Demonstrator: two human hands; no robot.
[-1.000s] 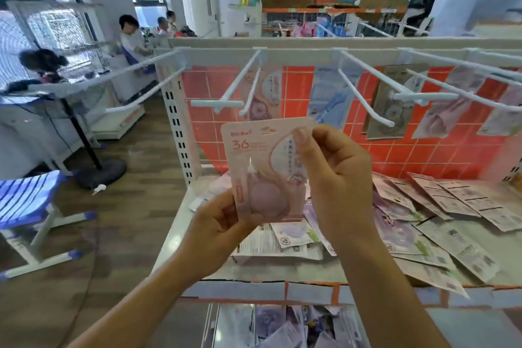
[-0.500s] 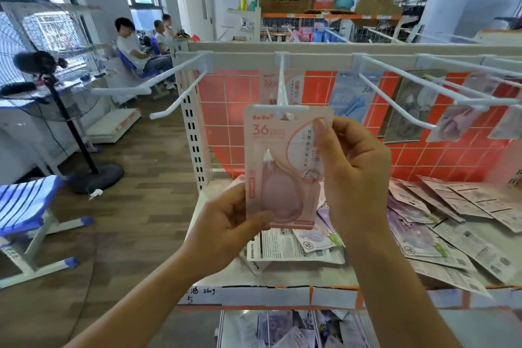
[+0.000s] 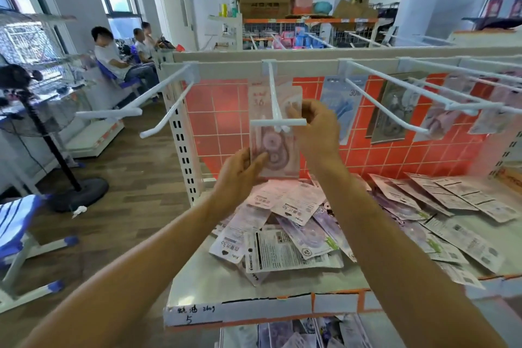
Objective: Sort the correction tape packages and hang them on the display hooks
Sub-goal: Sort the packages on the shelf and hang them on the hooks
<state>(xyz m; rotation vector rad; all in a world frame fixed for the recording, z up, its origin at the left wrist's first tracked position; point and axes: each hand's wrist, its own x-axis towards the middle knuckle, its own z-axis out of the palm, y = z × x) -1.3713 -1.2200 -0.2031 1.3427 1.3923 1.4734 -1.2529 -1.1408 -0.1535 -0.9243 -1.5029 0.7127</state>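
I hold a pink correction tape package (image 3: 278,149) up behind the crossbar tip of the middle white display hook (image 3: 278,122). My left hand (image 3: 240,175) pinches its lower left corner. My right hand (image 3: 316,128) pinches its upper right edge beside the hook tip. Another pink package (image 3: 258,93) hangs further back on the same hook. A loose pile of pink and purple packages (image 3: 293,223) lies on the white shelf (image 3: 254,288) below my arms.
An empty double hook (image 3: 158,101) juts out at the left. Hooks at the right carry a blue package (image 3: 340,101) and grey and pink ones (image 3: 395,110). A fan stand (image 3: 70,186) and a blue-striped stool (image 3: 17,223) stand on the wooden floor at left. People sit by the window.
Both hands have carried the pink package away from me and upward, from in front of the hook's tip to behind its crossbar. The package's face is now partly hidden by the hook.
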